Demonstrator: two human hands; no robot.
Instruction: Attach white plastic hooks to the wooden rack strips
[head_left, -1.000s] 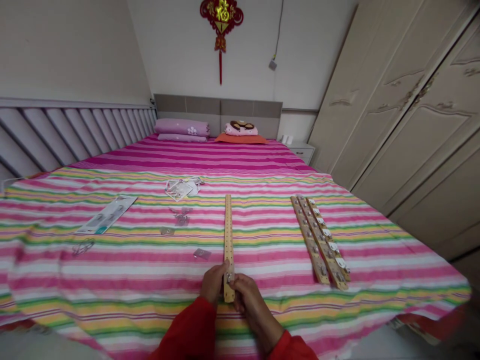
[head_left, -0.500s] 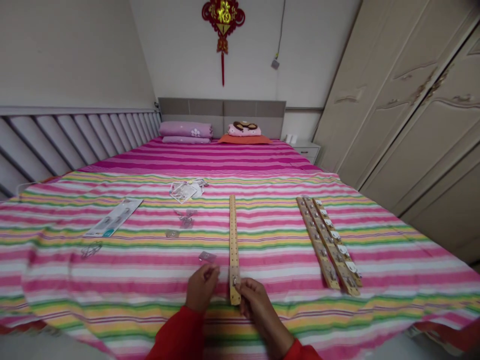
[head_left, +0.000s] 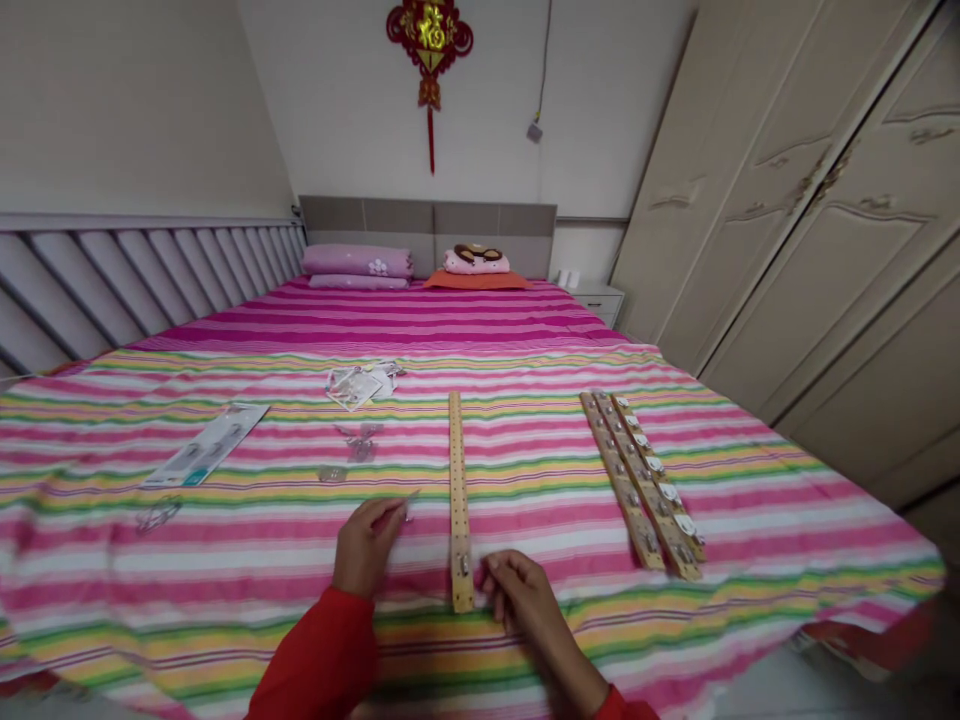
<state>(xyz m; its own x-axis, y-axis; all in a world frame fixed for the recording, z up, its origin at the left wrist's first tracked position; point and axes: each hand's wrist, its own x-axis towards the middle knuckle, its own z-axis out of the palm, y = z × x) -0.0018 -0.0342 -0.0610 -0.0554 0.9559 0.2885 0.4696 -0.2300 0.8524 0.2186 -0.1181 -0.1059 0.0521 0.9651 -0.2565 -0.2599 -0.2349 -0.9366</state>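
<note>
A light wooden strip with rows of holes [head_left: 459,480] lies lengthwise on the striped bedspread, with a small metal hook piece [head_left: 463,565] near its close end. To the left of the strip, my left hand [head_left: 367,545] pinches a small clear plastic piece [head_left: 409,500]. My right hand [head_left: 517,590] is just right of the strip's near end, apart from it, with curled fingers; whether anything small is between thumb and forefinger is too blurred to tell. More clear pieces [head_left: 364,445] lie beyond my left hand.
Three strips fitted with hooks [head_left: 649,485] lie at the right. At the left are a long clear package [head_left: 210,445] and a few thin metal pieces [head_left: 159,513]. Opened packaging [head_left: 364,383] lies farther back. A railing [head_left: 150,280] borders the bed's left side.
My left hand has closed on the clear piece that lay beside the strip and lifted it. My right hand has moved off the hook piece to the right. The view has shifted slightly.
</note>
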